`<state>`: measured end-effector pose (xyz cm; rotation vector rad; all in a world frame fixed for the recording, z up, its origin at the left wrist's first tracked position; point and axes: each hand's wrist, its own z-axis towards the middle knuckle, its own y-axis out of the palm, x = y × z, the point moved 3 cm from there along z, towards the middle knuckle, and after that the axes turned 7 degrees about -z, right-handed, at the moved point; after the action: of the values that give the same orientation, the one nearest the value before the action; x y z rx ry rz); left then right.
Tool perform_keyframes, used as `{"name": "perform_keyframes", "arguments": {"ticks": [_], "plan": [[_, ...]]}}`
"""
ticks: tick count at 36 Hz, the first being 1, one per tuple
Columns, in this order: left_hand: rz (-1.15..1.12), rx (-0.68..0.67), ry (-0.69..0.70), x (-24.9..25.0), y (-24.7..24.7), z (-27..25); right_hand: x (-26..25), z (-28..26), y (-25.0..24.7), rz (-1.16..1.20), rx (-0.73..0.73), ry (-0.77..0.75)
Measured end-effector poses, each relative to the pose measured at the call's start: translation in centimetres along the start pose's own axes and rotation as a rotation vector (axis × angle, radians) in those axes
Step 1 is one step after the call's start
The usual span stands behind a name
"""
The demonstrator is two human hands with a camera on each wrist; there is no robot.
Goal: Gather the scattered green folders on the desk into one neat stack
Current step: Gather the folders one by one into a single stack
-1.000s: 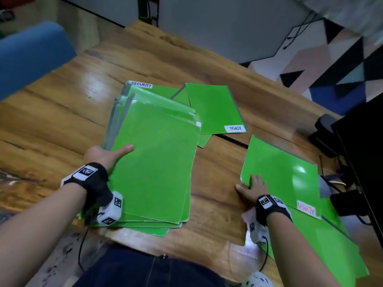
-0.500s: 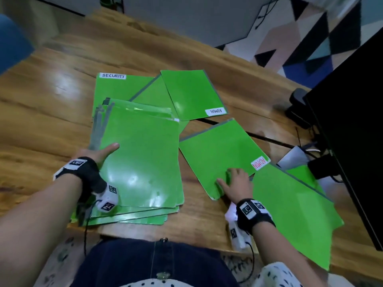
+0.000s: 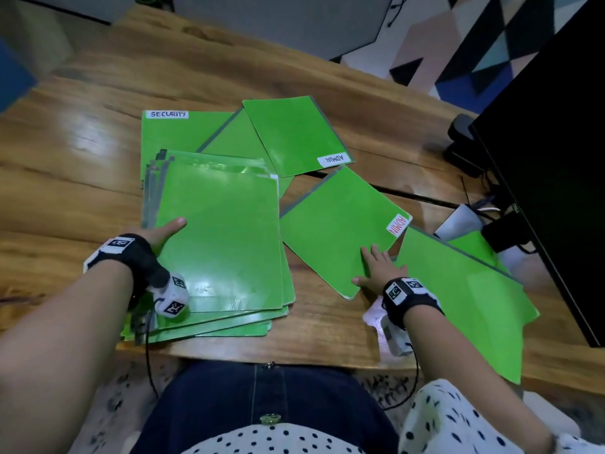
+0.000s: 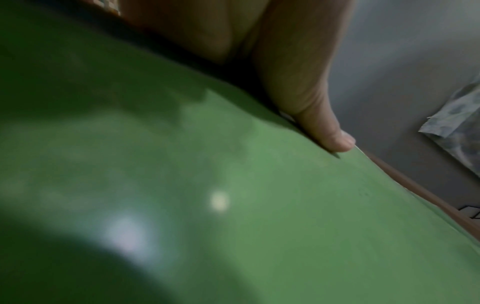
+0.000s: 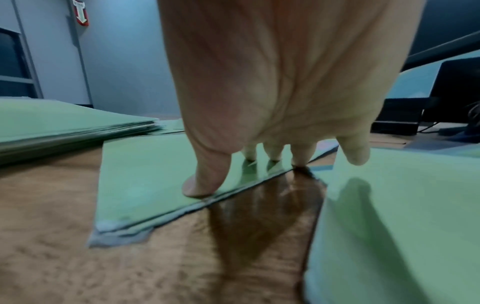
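On the wooden desk the black monitor fills the right side, its stand among cables at the far right; next in size, the stack of green folders lies at the near left, its long axis running away from the person, the lower sheets fanned out slightly at the near edge, which overhangs the desk's front. Well to the right, a large loose folder lies tilted, its long axis running from far left to near right and its near corner past the desk edge. Between it and the stack sits the red-labelled ADMIN folder, turned on a diagonal, one corner pointing toward the person and the labelled corner pointing to the far right. Beyond the stack, partly covered by it, a folder labelled SECURITY lies square to the desk; beside it another ADMIN folder lies skewed, its label at the near right corner; a further green sheet shows between them. The left hand holds the stack's left edge, thumb flat on top, the other fingers hidden. The right hand is spread, fingertips and thumb pressing down on the diagonal ADMIN folder near its right edge; the little finger hangs above the large loose folder.
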<state>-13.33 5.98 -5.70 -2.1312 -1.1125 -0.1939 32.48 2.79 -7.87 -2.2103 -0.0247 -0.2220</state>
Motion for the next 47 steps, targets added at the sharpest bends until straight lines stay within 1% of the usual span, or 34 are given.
{"name": "perform_keyframes", "arguments": {"ticks": [2, 3, 4, 5, 6, 7, 8, 10, 11, 13, 15, 16, 17, 19, 21, 24, 27, 30, 33, 37, 40, 42, 45, 47], "plan": [[0.038, -0.031, 0.023, 0.0, -0.3, 0.1, 0.5, -0.3, -0.4, 0.026, 0.059, 0.009], [0.041, -0.040, 0.025, 0.0, -0.4, 0.2, 0.8, -0.5, -0.6, 0.070, 0.108, 0.056], [0.052, -0.050, 0.020, 0.2, -0.4, 0.0, 1.3, -0.7, -0.8, 0.130, 0.152, 0.148], [0.081, -0.063, 0.023, 0.2, -0.3, -0.2, 2.0, -0.9, -0.9, 0.198, 0.176, 0.275], [0.123, -0.065, 0.047, 0.4, -0.2, -0.7, 2.8, -1.1, -0.8, 0.263, 0.158, 0.412], [0.185, -0.068, 0.078, 0.7, -0.1, -1.3, 3.6, -1.3, -0.4, 0.323, 0.105, 0.530], [0.223, -0.064, 0.103, 0.8, 0.1, -1.9, 4.4, -1.2, 0.3, 0.378, 0.032, 0.617], [0.281, -0.072, 0.147, 1.0, 0.3, -2.4, 5.9, 0.0, 2.3, 0.461, -0.093, 0.692], [0.293, -0.080, 0.162, 1.1, 0.3, -2.4, 6.6, 0.9, 3.3, 0.467, -0.122, 0.693], [0.292, -0.075, 0.171, 1.1, 0.3, -2.4, 8.7, 5.2, 7.1, 0.425, -0.113, 0.654], [0.281, -0.074, 0.178, 1.1, 0.2, -2.5, 9.8, 9.1, 10.0, 0.389, -0.053, 0.590], [0.264, -0.066, 0.178, 1.1, 0.3, -2.5, 9.4, 9.1, 9.8, 0.399, -0.027, 0.572], [0.257, -0.062, 0.177, 1.1, 0.3, -2.6, 8.2, 7.9, 8.5, 0.402, -0.015, 0.552], [0.255, -0.068, 0.165, 1.1, 0.4, -2.7, 5.2, 3.6, 4.4, 0.392, 0.006, 0.501], [0.225, -0.070, 0.149, 1.0, 0.4, -2.7, 2.7, -0.6, 0.7, 0.311, 0.030, 0.422], [0.175, -0.072, 0.137, 1.0, 0.3, -2.5, 1.2, -2.5, -1.4, 0.175, 0.100, 0.326], [0.139, -0.074, 0.106, 1.0, 0.1, -2.5, 0.1, -3.1, -4.2, 0.065, 0.165, 0.312], [0.149, -0.068, 0.104, 0.9, 0.2, -2.5, -0.9, -3.7, -8.3, -0.036, 0.263, 0.310], [0.158, -0.069, 0.120, 0.9, 0.2, -2.4, -1.7, -4.6, -13.3, -0.093, 0.430, 0.333], [0.181, -0.057, 0.116, 1.0, 0.2, -2.4, -2.5, -6.7, -19.8, -0.135, 0.730, 0.285], [0.222, -0.039, 0.144, 0.9, 0.4, -2.6, -2.9, -8.2, -23.4, -0.098, 0.937, 0.209], [0.275, -0.054, 0.178, 1.1, 0.5, -2.8, -2.7, -8.8, -25.1, -0.059, 1.050, 0.171], [0.301, -0.064, 0.202, 1.2, 0.5, -3.0, -1.9, -9.6, -26.6, 0.038, 1.137, 0.196], [0.288, -0.063, 0.202, 1.1, 0.4, -3.0, -1.1, -10.0, -27.1, 0.188, 1.149, 0.231]]}}
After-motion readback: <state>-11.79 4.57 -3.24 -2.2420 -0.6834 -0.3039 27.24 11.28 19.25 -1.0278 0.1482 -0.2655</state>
